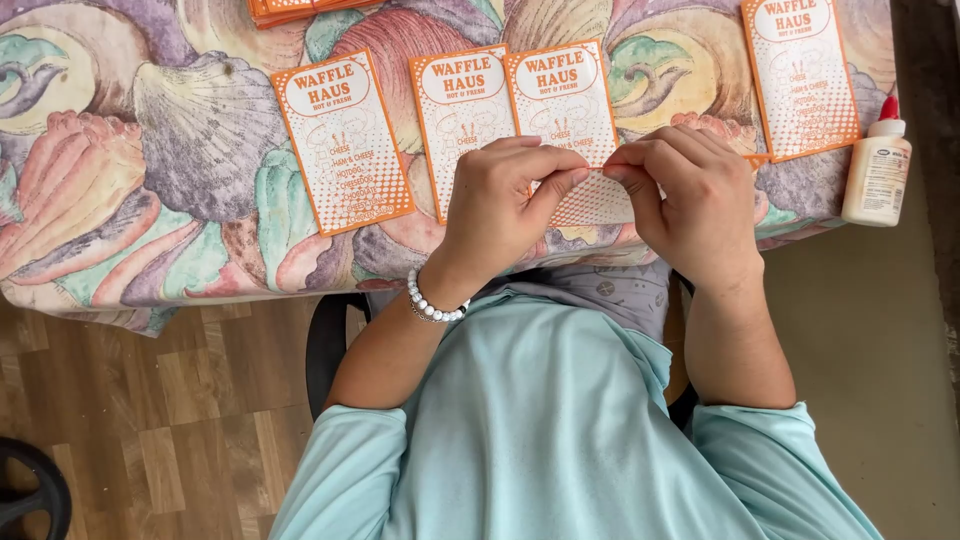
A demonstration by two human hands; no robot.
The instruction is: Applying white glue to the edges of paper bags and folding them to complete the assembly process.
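Pale turquoise sleeves fill the bottom of the view, and from them both forearms reach up to the near edge of the table [90,200], which is covered by a cloth printed with large shells. Both hands meet over one orange-and-white printed paper bag [568,110]. That bag lies flat with its long axis running away from the person, its lower end at the table's edge directly in front of the body. The left hand [500,200], with a white bead bracelet [432,305] at the wrist, pinches the bag's lower edge between thumb and fingers; the right hand [690,195] pinches the same edge just beside it, fingertips nearly touching those of the left. Both are closed narrowly on the paper, neither clearly nearer than the other.

Matching bags lie alongside: one [462,120] touching the held bag on its left, another [343,140] farther left and slightly tilted, a fourth [800,75] well apart to the right. A white glue bottle with a red cap [877,165] stands at the right edge. A stack of orange sheets [300,10] shows at the top.
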